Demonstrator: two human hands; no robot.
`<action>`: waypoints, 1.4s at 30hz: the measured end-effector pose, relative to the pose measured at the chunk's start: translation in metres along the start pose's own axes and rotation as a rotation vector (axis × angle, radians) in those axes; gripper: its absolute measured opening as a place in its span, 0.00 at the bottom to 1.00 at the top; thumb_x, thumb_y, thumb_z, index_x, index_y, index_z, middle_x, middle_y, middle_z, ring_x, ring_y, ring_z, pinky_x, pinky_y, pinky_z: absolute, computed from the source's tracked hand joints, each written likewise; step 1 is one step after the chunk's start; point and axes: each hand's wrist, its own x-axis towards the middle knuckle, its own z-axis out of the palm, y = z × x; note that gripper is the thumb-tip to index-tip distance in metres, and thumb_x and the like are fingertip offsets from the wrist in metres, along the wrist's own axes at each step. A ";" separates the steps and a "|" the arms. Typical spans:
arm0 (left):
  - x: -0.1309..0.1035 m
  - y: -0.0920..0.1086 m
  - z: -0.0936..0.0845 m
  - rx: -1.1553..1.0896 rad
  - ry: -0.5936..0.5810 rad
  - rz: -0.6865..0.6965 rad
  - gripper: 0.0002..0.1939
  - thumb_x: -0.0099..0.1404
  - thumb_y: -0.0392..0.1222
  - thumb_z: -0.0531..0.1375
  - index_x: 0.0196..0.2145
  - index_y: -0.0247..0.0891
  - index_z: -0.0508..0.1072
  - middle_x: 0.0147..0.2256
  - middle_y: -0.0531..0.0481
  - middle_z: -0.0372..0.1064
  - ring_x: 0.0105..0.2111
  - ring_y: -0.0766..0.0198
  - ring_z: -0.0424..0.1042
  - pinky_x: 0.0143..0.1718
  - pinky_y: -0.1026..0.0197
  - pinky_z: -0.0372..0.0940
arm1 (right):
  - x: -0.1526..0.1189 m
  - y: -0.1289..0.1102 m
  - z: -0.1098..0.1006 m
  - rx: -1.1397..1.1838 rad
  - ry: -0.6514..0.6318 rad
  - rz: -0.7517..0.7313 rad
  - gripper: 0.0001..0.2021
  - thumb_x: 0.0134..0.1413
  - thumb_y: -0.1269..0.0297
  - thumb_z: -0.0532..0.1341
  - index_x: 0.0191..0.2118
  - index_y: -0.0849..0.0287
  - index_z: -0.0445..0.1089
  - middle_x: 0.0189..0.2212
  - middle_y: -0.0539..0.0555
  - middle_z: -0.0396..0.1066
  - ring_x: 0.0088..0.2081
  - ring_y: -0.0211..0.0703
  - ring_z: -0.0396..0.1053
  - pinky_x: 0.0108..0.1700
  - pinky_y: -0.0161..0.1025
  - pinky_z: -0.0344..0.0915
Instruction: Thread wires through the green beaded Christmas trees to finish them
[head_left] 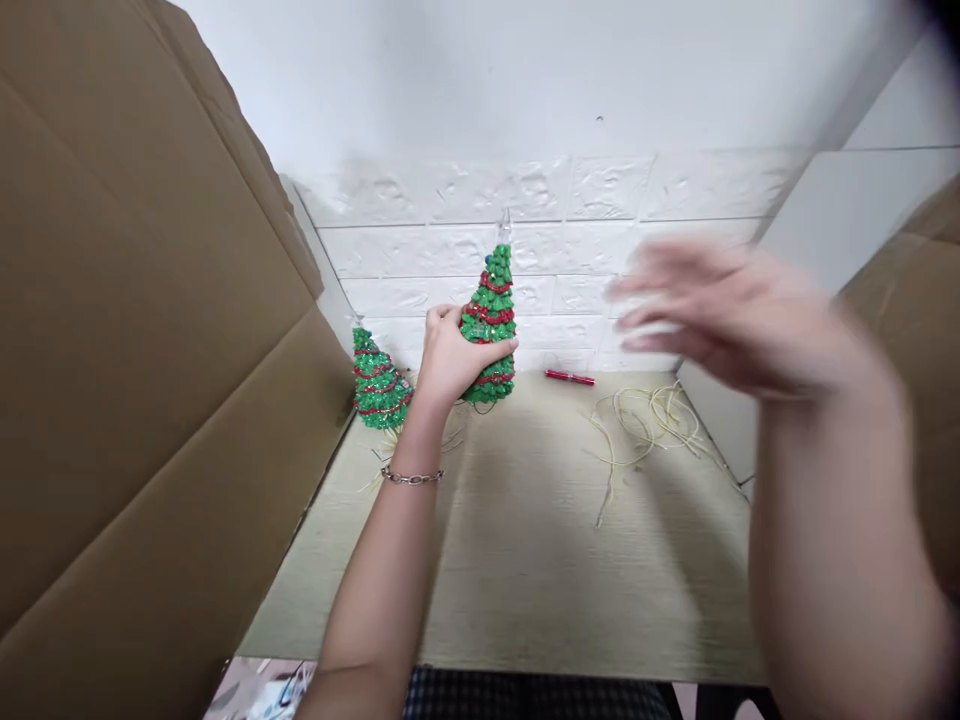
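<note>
My left hand (455, 352) is wrapped round a small green Christmas tree (491, 318) with red garlands and a clear tip. The tree stands nearly upright in my grasp, with a thin dark loop showing below its base. To the left, a second Christmas tree (379, 385) of the same kind leans on the table, partly beside my forearm. My right hand (720, 310) is raised at the right, smeared by motion. Its fingers are stretched out towards the middle, apart from the held tree, and I see nothing in them.
Tangled pale yellow wires (652, 425) lie at the table's right. A red pen-like stick (570, 377) rests near the white brick-patterned wall (611, 190). Cardboard (150, 350) walls off the left side, and a white panel (825, 240) stands at the right. The table (525, 560) is pale.
</note>
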 end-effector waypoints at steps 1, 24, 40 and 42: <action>0.000 0.001 0.000 0.000 -0.006 -0.007 0.29 0.44 0.54 0.66 0.41 0.37 0.66 0.49 0.43 0.55 0.53 0.51 0.57 0.59 0.51 0.52 | 0.002 0.011 0.008 -0.102 -0.214 0.114 0.12 0.55 0.61 0.57 0.41 0.61 0.72 0.34 0.54 0.74 0.32 0.36 0.71 0.35 0.37 0.66; 0.005 -0.008 -0.001 -0.283 -0.101 -0.047 0.27 0.41 0.43 0.67 0.41 0.33 0.71 0.43 0.39 0.63 0.46 0.48 0.65 0.49 0.47 0.62 | -0.010 0.072 0.101 -0.128 -0.678 0.650 0.07 0.56 0.70 0.49 0.36 0.62 0.62 0.24 0.53 0.70 0.23 0.35 0.67 0.25 0.32 0.64; 0.004 -0.024 0.000 -0.952 -0.589 -0.095 0.19 0.47 0.41 0.68 0.38 0.34 0.73 0.38 0.43 0.73 0.36 0.58 0.73 0.42 0.55 0.66 | 0.004 -0.005 0.084 0.856 0.008 0.421 0.08 0.57 0.60 0.50 0.32 0.57 0.61 0.14 0.39 0.46 0.11 0.27 0.41 0.13 0.27 0.47; 0.005 -0.023 -0.002 -0.951 -0.501 -0.099 0.18 0.46 0.40 0.68 0.36 0.34 0.73 0.37 0.44 0.74 0.35 0.59 0.73 0.41 0.56 0.66 | 0.003 -0.005 0.081 0.766 0.024 0.402 0.09 0.57 0.60 0.50 0.28 0.57 0.59 0.14 0.40 0.46 0.11 0.27 0.42 0.12 0.27 0.46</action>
